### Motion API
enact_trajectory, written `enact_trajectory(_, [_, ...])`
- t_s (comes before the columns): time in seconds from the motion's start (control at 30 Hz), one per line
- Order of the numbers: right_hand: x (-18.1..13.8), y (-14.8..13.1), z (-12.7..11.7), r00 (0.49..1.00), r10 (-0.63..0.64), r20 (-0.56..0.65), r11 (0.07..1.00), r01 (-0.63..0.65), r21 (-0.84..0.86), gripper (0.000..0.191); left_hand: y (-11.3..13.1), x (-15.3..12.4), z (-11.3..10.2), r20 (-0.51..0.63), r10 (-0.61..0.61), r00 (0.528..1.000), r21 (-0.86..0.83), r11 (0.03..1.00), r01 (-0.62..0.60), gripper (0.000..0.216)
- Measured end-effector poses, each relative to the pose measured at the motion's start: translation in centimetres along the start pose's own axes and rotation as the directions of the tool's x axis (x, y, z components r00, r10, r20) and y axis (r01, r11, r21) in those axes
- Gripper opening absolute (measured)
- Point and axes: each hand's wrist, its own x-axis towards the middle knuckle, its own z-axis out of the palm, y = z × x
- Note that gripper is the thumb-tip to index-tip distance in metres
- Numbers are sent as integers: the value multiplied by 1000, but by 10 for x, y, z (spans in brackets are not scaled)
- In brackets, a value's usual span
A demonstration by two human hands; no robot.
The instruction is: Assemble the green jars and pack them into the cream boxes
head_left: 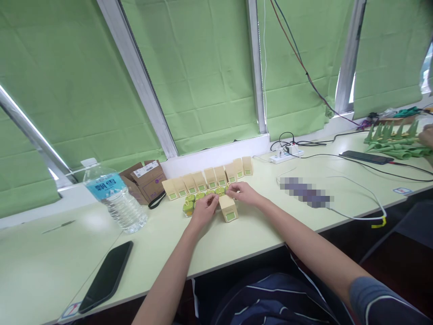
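A small tan cardboard box [229, 211] with a green label stands near me, its top tilted toward my hands. My left hand [205, 208] is closed, with thumb and fingertips pinched at the box's upper left edge. From the other side my right hand [244, 193] pinches at its upper right back edge. Exactly how the fingertips grip the top is hard to see. Behind them are several small jars with green lids [189, 205], partly covered by my hands. Farther back, a row of similar tan boxes [192, 182] stands along the table.
To the left are a large water bottle [117, 198], a brown carton [149, 180] and a black phone [107, 276]. On the right lie a power strip [287, 155], cables, another phone [365, 157] and green cone-shaped pieces [392, 146] near another person's hand [426, 136].
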Motion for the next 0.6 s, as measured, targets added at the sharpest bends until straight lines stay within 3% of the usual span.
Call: enact_trajectory(0.6, [0,6,3,997,25,72,1000,-23,-17,29,-3,1,1,4,12,1000,26,1000,-12,31])
